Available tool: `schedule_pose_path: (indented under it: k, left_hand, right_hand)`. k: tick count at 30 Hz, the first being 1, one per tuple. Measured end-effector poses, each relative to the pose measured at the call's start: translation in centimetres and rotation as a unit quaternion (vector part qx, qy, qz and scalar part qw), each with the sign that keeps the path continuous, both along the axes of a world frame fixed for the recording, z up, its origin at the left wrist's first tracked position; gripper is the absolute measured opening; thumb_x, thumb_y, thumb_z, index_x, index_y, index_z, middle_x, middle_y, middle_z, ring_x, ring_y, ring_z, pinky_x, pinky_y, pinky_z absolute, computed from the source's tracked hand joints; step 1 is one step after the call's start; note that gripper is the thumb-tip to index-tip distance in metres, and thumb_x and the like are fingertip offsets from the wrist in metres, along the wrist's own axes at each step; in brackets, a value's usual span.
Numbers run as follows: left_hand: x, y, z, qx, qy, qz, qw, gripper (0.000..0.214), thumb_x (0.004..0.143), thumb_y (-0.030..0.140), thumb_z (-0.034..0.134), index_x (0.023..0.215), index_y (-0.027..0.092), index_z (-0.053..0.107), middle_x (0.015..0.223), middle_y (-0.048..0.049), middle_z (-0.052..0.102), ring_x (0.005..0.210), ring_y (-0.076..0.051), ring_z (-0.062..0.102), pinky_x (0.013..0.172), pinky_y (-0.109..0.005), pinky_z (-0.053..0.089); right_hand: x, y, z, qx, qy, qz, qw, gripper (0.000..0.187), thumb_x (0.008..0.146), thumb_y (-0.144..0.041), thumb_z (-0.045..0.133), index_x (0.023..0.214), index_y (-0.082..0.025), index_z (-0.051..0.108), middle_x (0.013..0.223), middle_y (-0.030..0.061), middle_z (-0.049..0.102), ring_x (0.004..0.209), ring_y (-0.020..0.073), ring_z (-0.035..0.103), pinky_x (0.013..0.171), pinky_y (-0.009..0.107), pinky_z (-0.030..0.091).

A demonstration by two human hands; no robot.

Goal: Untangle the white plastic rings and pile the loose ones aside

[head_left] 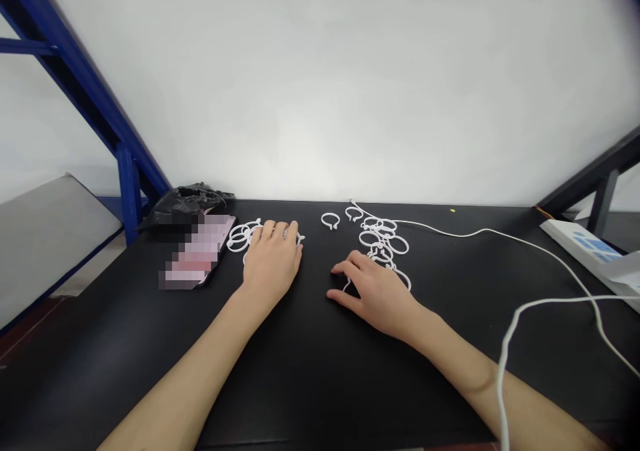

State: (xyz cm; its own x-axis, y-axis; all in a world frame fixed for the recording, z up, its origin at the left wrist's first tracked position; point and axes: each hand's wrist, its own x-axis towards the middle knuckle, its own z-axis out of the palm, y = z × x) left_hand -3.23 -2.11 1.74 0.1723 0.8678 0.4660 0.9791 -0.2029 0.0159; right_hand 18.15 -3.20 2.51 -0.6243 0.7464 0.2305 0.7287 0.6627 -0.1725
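Observation:
My left hand (273, 261) lies palm down, fingers stretched out, over a cluster of white open rings (238, 249) that look like shower curtain rings. Its fingers cover part of that cluster. My right hand (381, 292) rests at the near edge of a second pile of the same rings (370, 246), thumb and forefinger apart. Part of a white ring shows in the gap between them; the hand hides the rest, and no grip on it is visible. A single ring (331, 214) lies by itself farther back, between the two groups.
Left of the rings, a partly blurred pinkish phone-like object (213, 247) lies before a crumpled black plastic bag (187, 204). A white cable (460, 235) crosses the black table (300, 384); another cable passes over my right forearm. A white box (583, 247) stands far right.

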Motion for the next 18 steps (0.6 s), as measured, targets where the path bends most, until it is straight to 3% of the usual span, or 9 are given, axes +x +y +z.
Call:
schedule_pose_path:
  k: [6,12,15,18]
  left_hand:
    - [0.3,-0.1,-0.4,-0.003,0.035,0.026,0.999,0.035,0.091,0.022,0.048,0.123,0.013,0.060,0.113,-0.0162,0.066,0.111,-0.034,0.055,0.098,-0.049,0.040]
    - [0.7,-0.4,-0.5,-0.007,0.061,0.042,0.997,0.040,0.091,0.024,0.049,0.128,0.009,0.058,0.123,-0.0172,0.062,0.121,-0.034,0.049,0.110,-0.050,0.032]
    - [1.2,-0.6,-0.5,0.007,0.046,0.012,0.999,0.040,0.092,0.025,0.050,0.128,0.011,0.058,0.130,-0.0161,0.058,0.128,-0.036,0.044,0.114,-0.053,0.024]
    - [2.1,-1.2,-0.1,-0.002,-0.013,-0.071,0.997,0.033,0.093,0.028,0.050,0.123,0.017,0.060,0.127,-0.0110,0.061,0.126,-0.033,0.044,0.113,-0.055,0.023]
  right_hand:
    - [0.2,0.5,-0.4,-0.006,0.028,0.000,1.000,0.010,0.091,-0.023,0.058,0.099,-0.021,0.063,0.093,0.0048,0.060,0.072,0.0161,0.061,0.064,0.030,0.052]
    - [0.3,0.9,-0.6,-0.062,0.035,-0.007,0.997,0.018,0.096,-0.018,0.046,0.103,-0.019,0.062,0.097,0.0049,0.058,0.068,0.0124,0.059,0.065,0.027,0.049]
    - [0.3,1.0,-0.5,-0.084,0.060,-0.009,0.995,0.013,0.095,-0.019,0.051,0.100,-0.019,0.063,0.093,0.0032,0.058,0.069,0.0122,0.057,0.066,0.026,0.046]
    - [0.1,0.9,-0.2,-0.106,0.091,-0.024,0.990,0.006,0.092,-0.021,0.057,0.090,-0.020,0.063,0.077,-0.0013,0.055,0.064,0.0114,0.053,0.062,0.024,0.042]
